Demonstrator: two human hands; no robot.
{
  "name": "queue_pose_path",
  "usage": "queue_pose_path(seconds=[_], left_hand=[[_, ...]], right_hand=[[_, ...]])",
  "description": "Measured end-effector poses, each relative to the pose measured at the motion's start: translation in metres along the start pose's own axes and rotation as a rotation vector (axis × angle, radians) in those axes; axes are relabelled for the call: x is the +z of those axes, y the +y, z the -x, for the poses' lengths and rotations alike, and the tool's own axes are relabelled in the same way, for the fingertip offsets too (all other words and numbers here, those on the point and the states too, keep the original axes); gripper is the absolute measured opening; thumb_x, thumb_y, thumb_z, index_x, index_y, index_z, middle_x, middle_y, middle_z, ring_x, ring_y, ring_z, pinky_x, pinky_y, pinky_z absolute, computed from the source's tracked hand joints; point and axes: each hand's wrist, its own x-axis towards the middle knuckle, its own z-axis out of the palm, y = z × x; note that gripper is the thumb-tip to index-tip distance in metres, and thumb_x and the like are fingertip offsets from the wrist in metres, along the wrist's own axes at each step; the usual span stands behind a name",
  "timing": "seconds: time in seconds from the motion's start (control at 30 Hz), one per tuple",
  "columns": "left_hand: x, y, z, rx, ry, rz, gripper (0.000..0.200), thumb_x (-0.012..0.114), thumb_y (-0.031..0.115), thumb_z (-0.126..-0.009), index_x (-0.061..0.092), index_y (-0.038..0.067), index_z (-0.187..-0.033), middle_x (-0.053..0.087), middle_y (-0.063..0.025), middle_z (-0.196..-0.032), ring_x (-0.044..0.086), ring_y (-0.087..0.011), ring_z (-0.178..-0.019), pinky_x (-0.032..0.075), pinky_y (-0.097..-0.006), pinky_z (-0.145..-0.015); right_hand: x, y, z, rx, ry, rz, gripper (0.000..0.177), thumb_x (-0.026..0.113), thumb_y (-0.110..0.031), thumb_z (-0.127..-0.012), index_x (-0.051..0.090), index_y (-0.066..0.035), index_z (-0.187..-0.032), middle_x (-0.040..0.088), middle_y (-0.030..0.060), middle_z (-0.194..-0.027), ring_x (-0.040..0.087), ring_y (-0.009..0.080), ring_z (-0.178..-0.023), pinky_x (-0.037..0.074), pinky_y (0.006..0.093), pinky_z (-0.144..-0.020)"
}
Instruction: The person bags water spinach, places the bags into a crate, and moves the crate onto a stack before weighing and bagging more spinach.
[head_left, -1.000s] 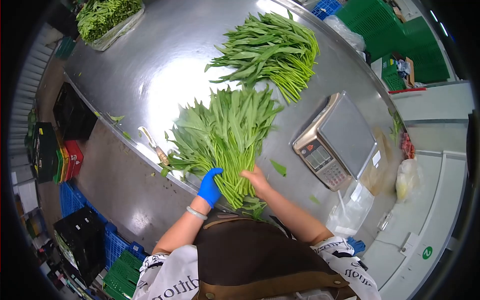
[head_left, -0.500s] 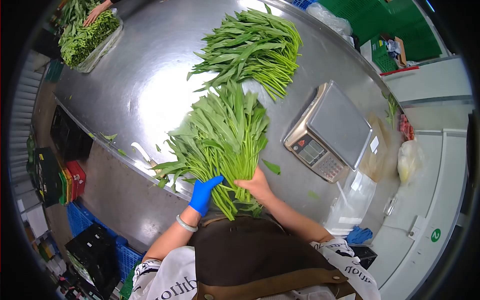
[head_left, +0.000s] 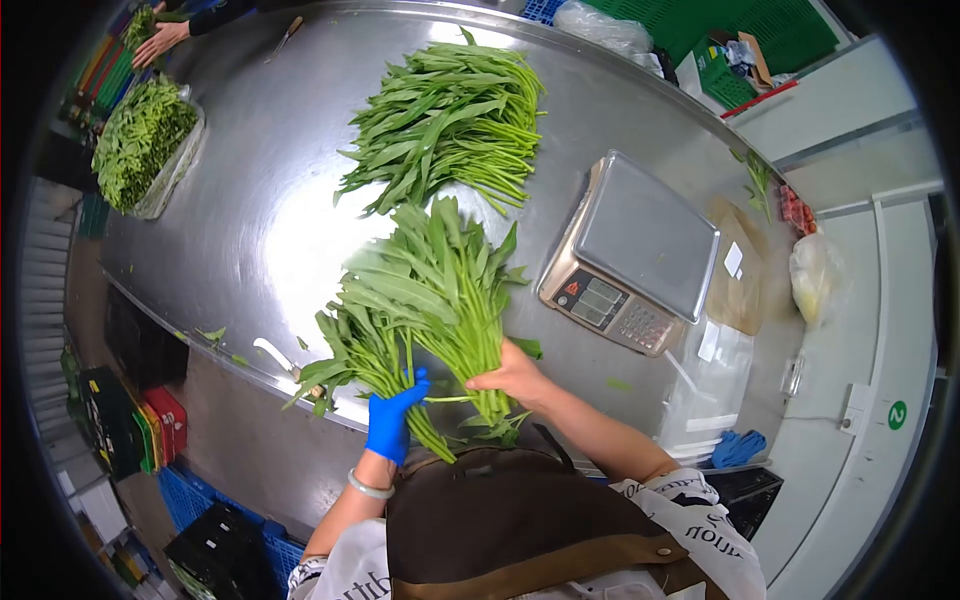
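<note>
My left hand [head_left: 393,415], in a blue glove, is closed around the stems of a smaller bunch of water spinach [head_left: 362,345]. Bare, my right hand [head_left: 517,378] grips a larger bunch of water spinach [head_left: 450,285] by its stems, leaves pointing away from me. A gap shows between the two bunches low down, with a stem lying across it; higher up their leaves overlap. Just beyond them a pile of water spinach [head_left: 445,120] lies on the steel table [head_left: 250,130]. A knife [head_left: 276,355] with a pale blade rests left of the smaller bunch, its handle partly under leaves.
Right of the bunches stands a digital scale [head_left: 645,240]. Plastic bags [head_left: 712,385] and a crumpled blue glove [head_left: 738,449] lie at the right edge. Far left are bagged leafy greens [head_left: 145,140] and another person's hand [head_left: 163,43]. A second knife [head_left: 286,38] lies at the far edge.
The greens in my hands have parted into two bunches, my left hand drawing its share left and down. The other person's hand has lifted off the bagged greens. The view has shifted.
</note>
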Motion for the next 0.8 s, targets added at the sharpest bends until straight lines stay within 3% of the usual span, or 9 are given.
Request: queue_pose_path(seconds=[0.07,0.23,0.37,0.5,0.57,0.67,0.7,0.8], left_hand=[[-0.002,0.011,0.007,0.041,-0.033,0.056,0.035,0.07,0.006,-0.074,0.061,0.001,-0.108,0.065,-0.006,-0.097,0.06,-0.0143,-0.082,0.048,-0.0272,-0.072],[0.012,0.047,0.021,0.177,-0.157,0.061,0.035,0.07,0.008,-0.074,0.059,0.001,-0.107,0.061,-0.0031,-0.087,0.057,-0.0128,-0.077,0.046,-0.0255,-0.069],[0.011,0.056,0.003,0.263,0.025,-0.021,0.028,0.069,0.011,-0.077,0.061,0.0,-0.101,0.059,-0.0024,-0.079,0.056,-0.0116,-0.071,0.044,-0.025,-0.062],[0.003,0.052,-0.023,0.236,0.143,0.173,0.031,0.068,0.012,-0.078,0.061,0.001,-0.107,0.057,-0.0022,-0.078,0.054,-0.0115,-0.068,0.043,-0.0239,-0.058],[-0.008,0.038,-0.035,0.22,0.148,0.242,0.034,0.067,0.008,-0.078,0.059,0.001,-0.11,0.058,-0.0033,-0.082,0.055,-0.0117,-0.068,0.045,-0.0238,-0.06],[-0.018,0.011,-0.051,0.166,0.144,0.318,0.039,0.066,0.001,-0.077,0.056,0.003,-0.115,0.058,-0.0034,-0.092,0.054,-0.0124,-0.07,0.046,-0.0254,-0.063],[-0.013,0.01,-0.048,0.141,0.146,0.288,0.035,0.063,0.003,-0.08,0.057,0.005,-0.115,0.058,0.0002,-0.087,0.052,-0.0104,-0.067,0.045,-0.0251,-0.061],[-0.02,0.001,-0.049,0.084,0.103,0.251,0.038,0.063,0.005,-0.081,0.057,0.008,-0.118,0.056,0.0028,-0.086,0.049,-0.0077,-0.065,0.042,-0.0219,-0.061]], right_hand=[[-0.011,-0.028,0.015,-0.05,0.039,0.081,0.07,0.072,0.005,-0.069,0.04,-0.001,-0.131,0.053,0.0088,-0.121,0.052,0.0177,-0.109,0.044,0.0323,-0.092],[-0.057,-0.101,0.047,-0.276,0.225,0.112,0.071,0.077,-0.004,-0.059,0.046,0.001,-0.123,0.062,0.0114,-0.103,0.062,0.0211,-0.092,0.05,0.0344,-0.083],[-0.107,-0.137,0.066,-0.523,0.385,0.018,0.061,0.071,-0.002,-0.062,0.047,0.003,-0.118,0.061,0.0142,-0.095,0.064,0.0243,-0.084,0.054,0.0353,-0.073],[-0.172,-0.143,0.061,-0.623,0.56,-0.018,0.055,0.067,-0.001,-0.067,0.046,0.002,-0.118,0.061,0.0144,-0.095,0.063,0.0247,-0.084,0.054,0.0348,-0.072],[-0.201,-0.13,0.046,-0.551,0.719,-0.04,0.053,0.067,0.001,-0.07,0.047,0.001,-0.119,0.062,0.0129,-0.099,0.062,0.023,-0.086,0.053,0.0333,-0.075],[-0.252,-0.091,0.026,-0.326,0.749,0.227,0.058,0.071,0.001,-0.069,0.048,-0.002,-0.122,0.06,0.0076,-0.11,0.059,0.0206,-0.097,0.047,0.0325,-0.086],[-0.273,-0.072,0.02,-0.258,0.678,0.261,0.06,0.074,-0.002,-0.069,0.048,-0.002,-0.123,0.06,0.008,-0.112,0.057,0.0214,-0.102,0.045,0.0319,-0.088],[-0.263,-0.083,0.031,-0.243,0.803,0.147,0.063,0.076,-0.011,-0.072,0.046,-0.002,-0.127,0.06,0.0093,-0.114,0.056,0.0215,-0.105,0.043,0.0326,-0.09]])
